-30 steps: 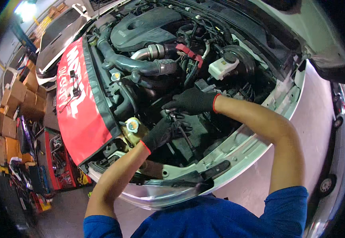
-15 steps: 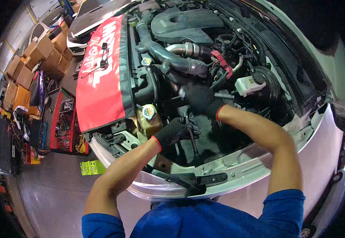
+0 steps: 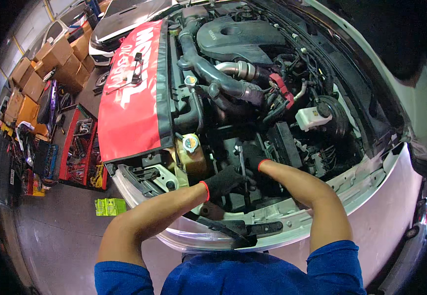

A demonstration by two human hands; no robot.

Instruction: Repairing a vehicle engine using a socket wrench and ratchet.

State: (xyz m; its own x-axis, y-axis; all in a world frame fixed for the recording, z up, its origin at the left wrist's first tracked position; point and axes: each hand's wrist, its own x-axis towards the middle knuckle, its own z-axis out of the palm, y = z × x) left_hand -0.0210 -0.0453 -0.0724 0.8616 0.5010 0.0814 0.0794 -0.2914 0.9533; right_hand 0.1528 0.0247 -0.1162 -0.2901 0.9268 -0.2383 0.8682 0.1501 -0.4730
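Note:
Both my hands wear black gloves with red cuffs and are low in the front of an open engine bay. My left hand [image 3: 227,182] is closed around a ratchet wrench [image 3: 241,158], whose silver part stands up beyond the fingers. A dark shaft [image 3: 247,195] shows below that grip, toward the front panel. Close to the tool's right side is my right hand [image 3: 253,156]; its fingers merge with the dark bay, so their grip is hidden. A yellowed coolant tank [image 3: 193,160] with a capped top stands left of my hands.
A red fender cover [image 3: 131,113] drapes the left fender, with a dark tool [image 3: 137,71] lying on it. Farther right are a black ribbed box [image 3: 287,145] and a white fluid reservoir [image 3: 314,118]. A red tool tray [image 3: 78,147] and cardboard boxes [image 3: 63,59] stand at left.
My right hand has come down from the hoses toward my left hand and the ratchet wrench. The left hand, still gripping the tool, sits slightly lower and farther right in view.

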